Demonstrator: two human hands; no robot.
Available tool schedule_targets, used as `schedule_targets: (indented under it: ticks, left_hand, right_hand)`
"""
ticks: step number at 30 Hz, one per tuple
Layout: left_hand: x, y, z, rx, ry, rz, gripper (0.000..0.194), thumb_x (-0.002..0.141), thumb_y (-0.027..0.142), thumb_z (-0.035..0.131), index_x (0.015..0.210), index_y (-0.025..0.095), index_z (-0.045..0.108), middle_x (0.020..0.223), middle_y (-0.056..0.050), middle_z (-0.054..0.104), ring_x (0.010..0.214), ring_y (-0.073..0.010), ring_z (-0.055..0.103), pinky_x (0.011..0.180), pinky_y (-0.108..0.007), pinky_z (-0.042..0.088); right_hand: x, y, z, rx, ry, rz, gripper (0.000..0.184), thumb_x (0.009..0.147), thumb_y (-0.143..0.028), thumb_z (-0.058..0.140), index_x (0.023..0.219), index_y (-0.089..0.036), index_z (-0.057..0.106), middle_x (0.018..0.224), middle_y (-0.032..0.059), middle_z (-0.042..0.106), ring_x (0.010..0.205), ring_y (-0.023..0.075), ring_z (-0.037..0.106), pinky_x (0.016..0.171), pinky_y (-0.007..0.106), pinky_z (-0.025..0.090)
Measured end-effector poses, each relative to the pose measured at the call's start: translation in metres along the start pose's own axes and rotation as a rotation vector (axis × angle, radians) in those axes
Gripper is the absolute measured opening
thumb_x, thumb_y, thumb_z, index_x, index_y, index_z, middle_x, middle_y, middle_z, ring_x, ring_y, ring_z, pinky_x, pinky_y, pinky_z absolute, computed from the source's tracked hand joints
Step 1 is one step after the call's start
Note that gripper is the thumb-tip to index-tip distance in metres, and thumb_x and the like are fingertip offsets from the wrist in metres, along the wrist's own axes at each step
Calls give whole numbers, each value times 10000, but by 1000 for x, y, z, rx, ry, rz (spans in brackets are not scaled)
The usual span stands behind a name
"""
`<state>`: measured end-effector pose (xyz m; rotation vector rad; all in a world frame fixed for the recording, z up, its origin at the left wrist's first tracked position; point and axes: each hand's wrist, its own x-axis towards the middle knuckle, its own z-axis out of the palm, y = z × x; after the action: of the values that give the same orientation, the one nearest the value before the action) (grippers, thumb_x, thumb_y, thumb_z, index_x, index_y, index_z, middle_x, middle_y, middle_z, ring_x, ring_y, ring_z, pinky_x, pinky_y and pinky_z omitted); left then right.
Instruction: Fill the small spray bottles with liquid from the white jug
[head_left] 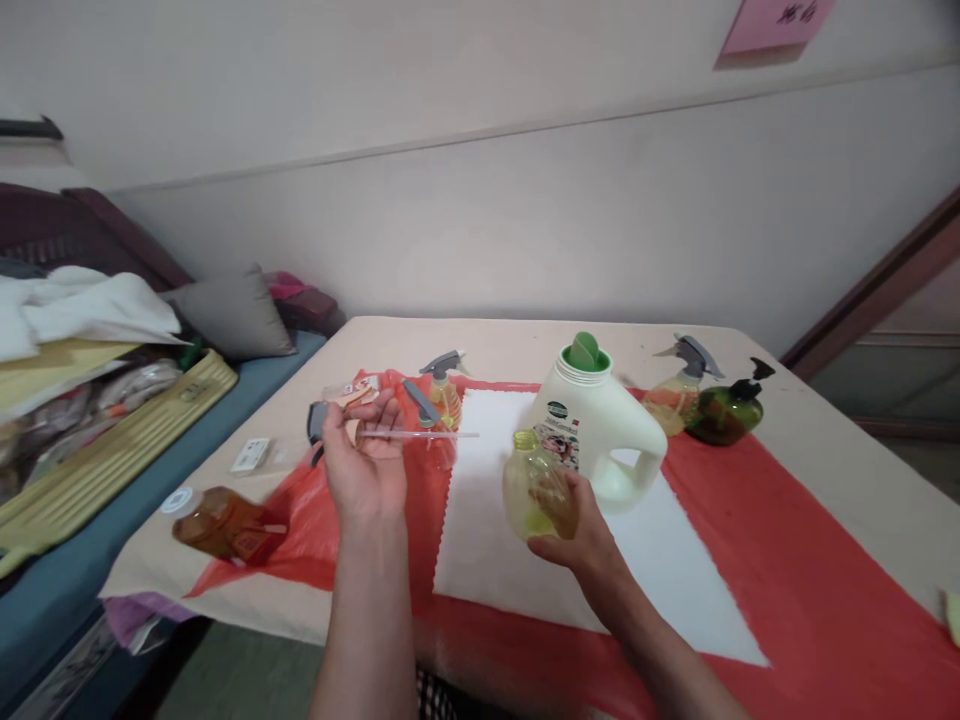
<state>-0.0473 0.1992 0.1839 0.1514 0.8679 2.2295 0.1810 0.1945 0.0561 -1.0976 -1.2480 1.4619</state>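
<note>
My left hand (365, 465) is turned palm up, its fingers curled around a grey trigger spray head (319, 424). The clear dip tube (431, 434) of that head points right, over the table. In my right hand (574, 535) is a transparent yellow spray bottle (531, 492), tilted slightly, with its threaded neck uncovered and a little yellowish liquid low inside. Just behind the bottle stands a large pale green detergent jug (600, 410). A green scoop-like cap (585, 350) sits in the jug's mouth.
Two spray bottles with grey triggers stand behind my left hand, one amber (448, 402). Another spray bottle (675, 400) and a dark green pump bottle (726, 415) stand at right. An amber-filled jar (225, 525) lies at left. A white sheet (495, 560) covers red cloth (750, 520).
</note>
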Motion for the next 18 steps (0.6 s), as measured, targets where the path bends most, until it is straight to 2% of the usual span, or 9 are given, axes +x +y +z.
schedule_targets:
  ticks: [3, 6, 12, 18]
  left_hand:
    - [-1, -2, 1, 8, 3, -25, 384, 834, 476, 638, 611, 174, 558, 819, -64, 747, 758, -132, 705, 816, -262, 552]
    - [-1, -1, 0, 8, 4, -27, 377, 832, 472, 641, 614, 175, 562, 829, -70, 748, 763, -134, 706, 819, -262, 550]
    - [1, 1, -2, -8, -21, -26, 364, 831, 450, 646, 607, 176, 564, 843, -78, 742, 796, -149, 707, 829, -267, 550]
    - [3, 2, -3, -19, -7, -46, 346, 822, 436, 657, 616, 177, 559, 866, -73, 742, 797, -143, 700, 833, -265, 548]
  right_hand:
    - [3, 9, 3, -68, 0, -7, 786, 550, -348, 834, 1228, -247, 449, 1293, 109, 590, 1191, 322, 559, 956, 496, 469]
    - [8, 19, 4, -134, 5, -10, 779, 549, -354, 827, 1226, -232, 460, 1302, 110, 591, 1161, 308, 570, 964, 488, 460]
    - [17, 41, 10, -411, 9, -63, 739, 560, -291, 769, 1223, -239, 447, 1143, 55, 639, 1036, 277, 615, 918, 489, 500]
    - [24, 61, 17, -531, 49, -98, 766, 517, -266, 771, 1217, -174, 473, 1193, 136, 593, 1189, 360, 544, 1037, 567, 422]
